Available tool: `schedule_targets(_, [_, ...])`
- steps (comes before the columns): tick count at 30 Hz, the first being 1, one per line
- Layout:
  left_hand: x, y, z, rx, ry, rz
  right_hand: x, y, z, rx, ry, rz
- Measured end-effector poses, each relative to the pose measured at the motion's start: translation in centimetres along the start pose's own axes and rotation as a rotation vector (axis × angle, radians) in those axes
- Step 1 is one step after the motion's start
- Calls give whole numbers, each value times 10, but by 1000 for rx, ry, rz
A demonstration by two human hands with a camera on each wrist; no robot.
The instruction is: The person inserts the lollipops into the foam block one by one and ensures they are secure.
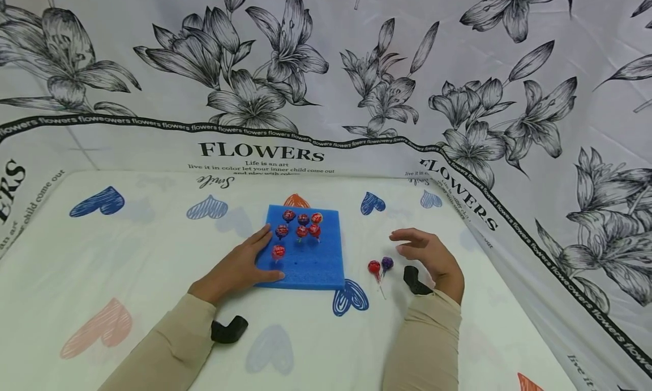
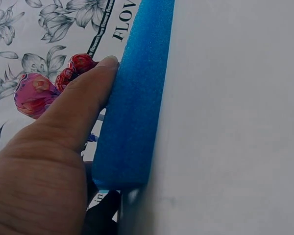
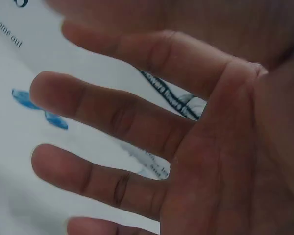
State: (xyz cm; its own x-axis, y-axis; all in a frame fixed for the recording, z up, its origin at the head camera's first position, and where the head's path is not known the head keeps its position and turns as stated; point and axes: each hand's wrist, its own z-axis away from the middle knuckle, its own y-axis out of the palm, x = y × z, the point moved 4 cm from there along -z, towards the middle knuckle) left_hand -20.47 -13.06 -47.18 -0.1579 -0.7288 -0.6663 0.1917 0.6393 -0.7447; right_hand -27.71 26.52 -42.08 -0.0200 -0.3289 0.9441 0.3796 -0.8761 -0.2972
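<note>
A blue foam block [image 1: 318, 266] lies on the table with several wrapped lollipops [image 1: 302, 231] standing in it by their sticks, mostly toward its far left part. My left hand [image 1: 234, 272] rests at the block's left edge, its thumb laid straight over the near part. In the left wrist view the thumb touches the foam [image 2: 134, 103], beside a pink-wrapped lollipop [image 2: 34, 95]. Right of the block, a red lollipop [image 1: 374, 267] and a purple lollipop [image 1: 387, 263] lie close together. Just right of them my right hand [image 1: 435, 261] hovers, its fingers apart and holding nothing.
A white cloth [image 1: 153, 255] printed with hearts covers the table. Behind and on the right stands a flower-printed curtain [image 1: 316, 108]. A black strap piece sits at each wrist, by the sleeve cuffs.
</note>
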Motion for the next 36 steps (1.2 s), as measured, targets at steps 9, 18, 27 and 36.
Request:
schedule_targets(9, [0,0,1,-3,-2,9,-23,3,-8,28,174,126])
schedule_targets(18, [2,1,0,-5,1,2,-22,9,-16,95,208,283])
schedule_targets(27, [4,1,1,-5,6,5,-17,13,-20,47,198,409])
schedule_targets(36, [2,1,0,3,-3,5,-15,0,-11,-111,234,197])
